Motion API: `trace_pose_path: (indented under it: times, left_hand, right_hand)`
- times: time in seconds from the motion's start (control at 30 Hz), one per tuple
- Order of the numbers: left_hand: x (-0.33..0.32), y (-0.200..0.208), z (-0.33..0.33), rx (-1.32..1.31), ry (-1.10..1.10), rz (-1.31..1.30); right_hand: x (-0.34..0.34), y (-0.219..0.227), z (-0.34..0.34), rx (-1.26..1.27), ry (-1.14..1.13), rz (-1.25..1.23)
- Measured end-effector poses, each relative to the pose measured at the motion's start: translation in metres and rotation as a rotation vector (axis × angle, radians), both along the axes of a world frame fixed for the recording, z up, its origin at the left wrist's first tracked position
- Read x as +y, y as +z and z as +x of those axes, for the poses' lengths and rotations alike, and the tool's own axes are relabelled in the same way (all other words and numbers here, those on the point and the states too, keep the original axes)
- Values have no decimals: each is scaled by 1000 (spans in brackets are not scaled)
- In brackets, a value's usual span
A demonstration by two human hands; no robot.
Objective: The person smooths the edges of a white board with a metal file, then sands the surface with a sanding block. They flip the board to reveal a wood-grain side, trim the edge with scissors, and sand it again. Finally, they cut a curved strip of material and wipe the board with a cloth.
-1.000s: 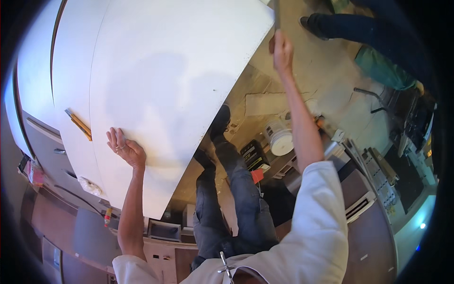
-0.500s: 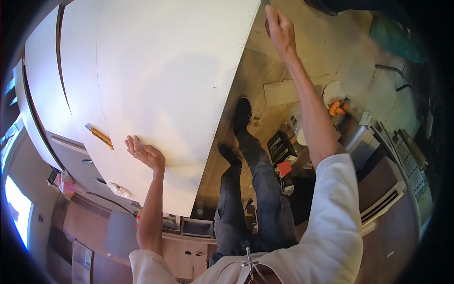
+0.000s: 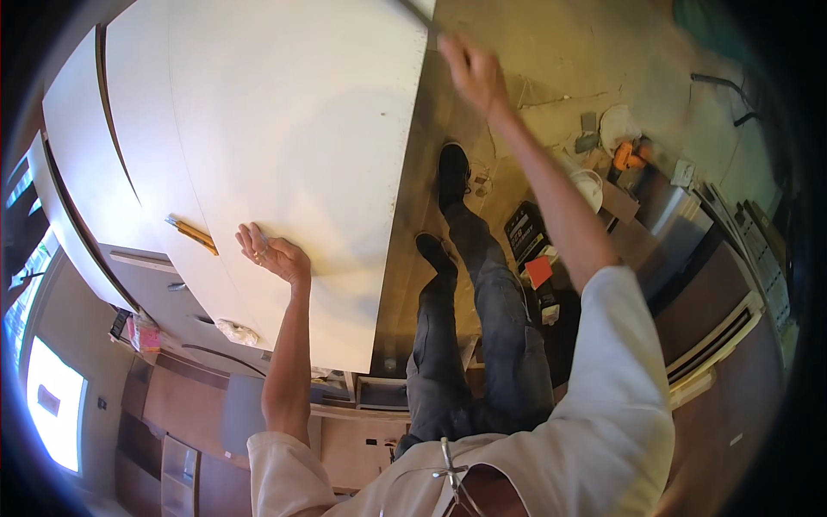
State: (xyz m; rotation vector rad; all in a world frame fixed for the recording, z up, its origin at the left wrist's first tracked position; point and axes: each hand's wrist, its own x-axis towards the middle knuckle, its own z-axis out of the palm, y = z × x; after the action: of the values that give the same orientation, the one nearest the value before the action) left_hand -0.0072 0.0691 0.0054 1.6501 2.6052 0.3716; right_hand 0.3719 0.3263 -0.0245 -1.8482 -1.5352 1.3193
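Note:
A large white board (image 3: 284, 146) lies before me, its straight right edge next to my legs. My left hand (image 3: 274, 254) rests on the board, fingers apart and loosely bent. Just left of it are yellow pencil-like sticks (image 3: 193, 234). Stretched forward at the board's far right edge, my right hand (image 3: 475, 76) is closed round a long, thin, dark tool (image 3: 419, 14). That tool runs past the top of the picture over the board, so its kind cannot be made out. Motion smears the right hand a little.
Right of my legs stand a black box (image 3: 525, 233), a red piece (image 3: 539, 272), a white bucket (image 3: 588, 185) and an orange power tool (image 3: 629, 155). Stacked boards (image 3: 741, 233) lie farther right. A crumpled whitish lump (image 3: 237, 332) sits by the board's near left edge.
My right hand has swung left and slightly nearer, bringing the dark tool over the board's edge. My left hand stays on the board near the pencil-like sticks. The whole view has shifted slightly.

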Motion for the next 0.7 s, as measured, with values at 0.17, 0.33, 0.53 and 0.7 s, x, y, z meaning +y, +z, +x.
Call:
trace_pose_path:
  times: [0.17,0.33,0.53,0.7]
  left_hand:
    - [-1,-4,-2,26,-5,5]
    - [-6,-1,-6,-16,-28,51]
    - [0,2,-2,11,-49,67]
    - [-5,-1,-4,-37,2,38]
  right_hand:
    - [-45,-7,-13,74,-103,94]
    - [-253,-8,-40,82,164,15]
    - [-112,10,-48,126,-104,56]
    - [-194,9,-61,112,-64,78]
